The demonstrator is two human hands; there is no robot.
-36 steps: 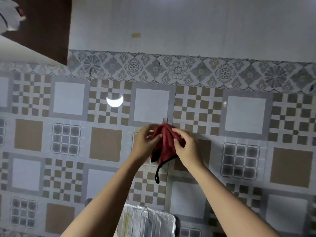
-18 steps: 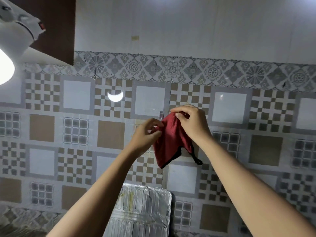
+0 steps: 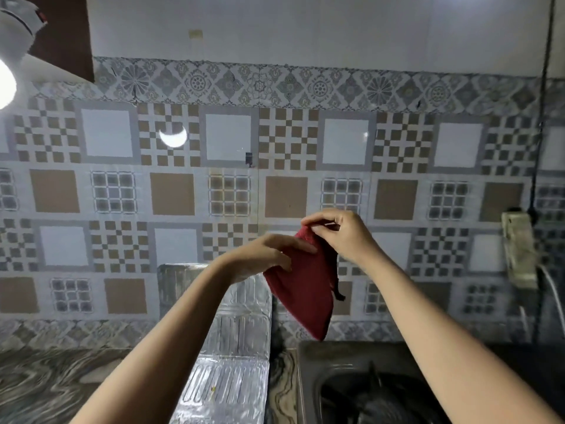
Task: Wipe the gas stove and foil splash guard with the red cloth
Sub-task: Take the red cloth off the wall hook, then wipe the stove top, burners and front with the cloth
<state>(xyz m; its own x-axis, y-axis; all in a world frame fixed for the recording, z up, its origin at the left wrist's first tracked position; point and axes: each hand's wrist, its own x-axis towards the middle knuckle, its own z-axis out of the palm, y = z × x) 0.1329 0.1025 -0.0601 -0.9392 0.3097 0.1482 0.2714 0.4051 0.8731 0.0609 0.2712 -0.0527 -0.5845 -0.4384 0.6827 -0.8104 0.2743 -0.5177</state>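
Observation:
A red cloth (image 3: 308, 292) with a black hanging loop dangles in the air in front of the tiled wall. My right hand (image 3: 339, 234) pinches its top corner. My left hand (image 3: 269, 258) grips its left side just below. Under my left forearm stands the silver foil splash guard (image 3: 241, 332), upright against the wall and bent forward along the counter. The gas stove (image 3: 360, 390) lies dark at the bottom right, below the cloth; only its steel top and a black burner grate show.
A small dark hook (image 3: 249, 159) sticks out of the patterned tile wall above my hands. A power strip (image 3: 519, 249) with a cable hangs on the wall at right. A marbled counter (image 3: 46, 384) runs along the bottom left. A lamp glows at the far left.
Both hands have lifted the red cloth off the wall hook and brought it down and to the right. The view has tilted down, revealing the foil guard, the counter and the stove.

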